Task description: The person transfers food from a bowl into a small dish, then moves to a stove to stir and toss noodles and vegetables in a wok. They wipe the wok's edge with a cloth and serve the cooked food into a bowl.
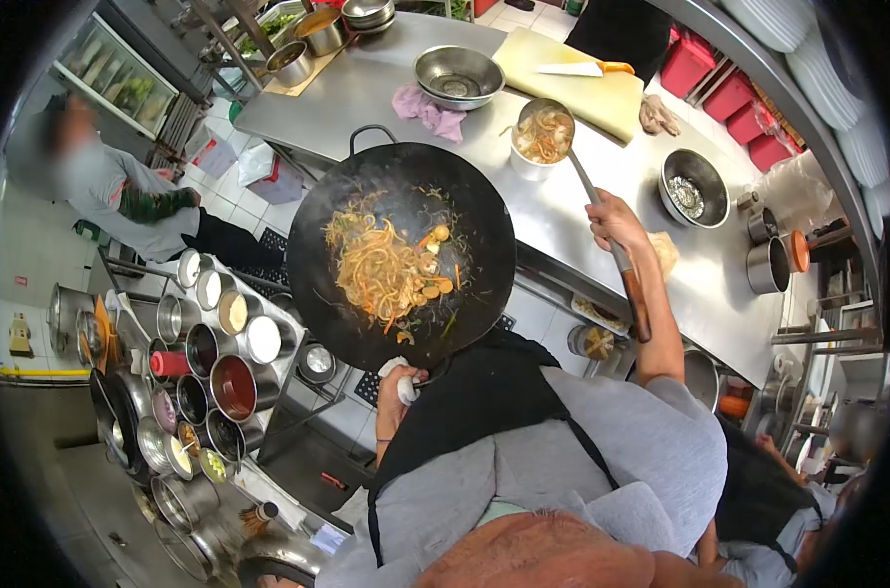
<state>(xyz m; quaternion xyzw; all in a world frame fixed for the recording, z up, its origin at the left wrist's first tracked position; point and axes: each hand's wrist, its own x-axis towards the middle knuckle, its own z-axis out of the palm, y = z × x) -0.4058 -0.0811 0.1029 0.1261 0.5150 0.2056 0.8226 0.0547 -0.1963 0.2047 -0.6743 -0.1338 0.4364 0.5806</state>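
Note:
My left hand (396, 392) is closed on the near handle of a large black wok (318, 294), with a white cloth (398, 377) between palm and metal. Noodles (386, 265) with carrot strips and other pieces lie in the wok, and faint steam rises. My right hand (617, 220) grips the shaft of a long ladle (602, 196) with a wooden handle end. The ladle's bowl, loaded with noodles, is over a white tub (533, 167) on the steel table, overlapping its rim.
A steel bowl (458, 73), a pink cloth (427, 110) and a yellow cutting board (563, 78) bearing a knife (582, 69) are on the steel table (367, 88). Sauce pots (239, 387) crowd a cart at left. One person (131, 186) stands at far left; others are at lower right.

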